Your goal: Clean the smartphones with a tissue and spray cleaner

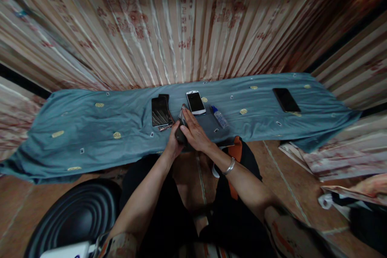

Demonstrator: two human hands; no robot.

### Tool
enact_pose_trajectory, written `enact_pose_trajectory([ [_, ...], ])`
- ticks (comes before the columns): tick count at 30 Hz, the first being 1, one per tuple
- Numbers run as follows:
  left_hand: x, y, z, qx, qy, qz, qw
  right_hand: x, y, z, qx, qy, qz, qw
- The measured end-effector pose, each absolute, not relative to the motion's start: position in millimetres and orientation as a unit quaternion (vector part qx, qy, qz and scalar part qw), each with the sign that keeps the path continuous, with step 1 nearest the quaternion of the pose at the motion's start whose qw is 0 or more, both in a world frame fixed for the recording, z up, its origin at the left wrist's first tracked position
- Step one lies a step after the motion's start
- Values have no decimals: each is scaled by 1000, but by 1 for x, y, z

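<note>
My left hand (174, 140) grips a dark phone (181, 134) from below, just above the blue-grey cloth (99, 129). My right hand (194, 131) lies over the same phone, fingers pressing a small grey cloth (183, 113) against it. A silver bracelet (229, 166) sits on my right wrist. A stack of dark phones (160, 111) lies just left of my hands. A white phone (196, 102) lies just behind them. A small clear bottle with a blue cap (219, 117) rests to the right.
Another black phone (286, 100) lies far right on the cloth. A patterned curtain (181, 24) hangs behind. A round black ribbed object (78, 213) sits on the floor at lower left. Folded fabric and clutter (347, 193) lie at lower right.
</note>
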State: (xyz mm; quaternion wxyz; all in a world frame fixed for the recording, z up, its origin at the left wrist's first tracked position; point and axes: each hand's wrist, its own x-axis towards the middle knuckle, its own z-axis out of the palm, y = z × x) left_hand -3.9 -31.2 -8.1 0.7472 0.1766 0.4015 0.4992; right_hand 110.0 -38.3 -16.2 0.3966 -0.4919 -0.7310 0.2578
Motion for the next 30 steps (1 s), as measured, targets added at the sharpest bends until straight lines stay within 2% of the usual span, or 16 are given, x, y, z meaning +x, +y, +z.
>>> enact_pose_trajectory([
  [5,-3,-35,-7,195,400,452,773,116,-27,-20,-530,-700,250,409],
  [20,-15,-34,22,186,379,454,785,111,-18,-36,-578,-610,355,409],
  [30,-17,-28,13,165,384,491,765,108,-32,-35,-533,-671,319,405],
])
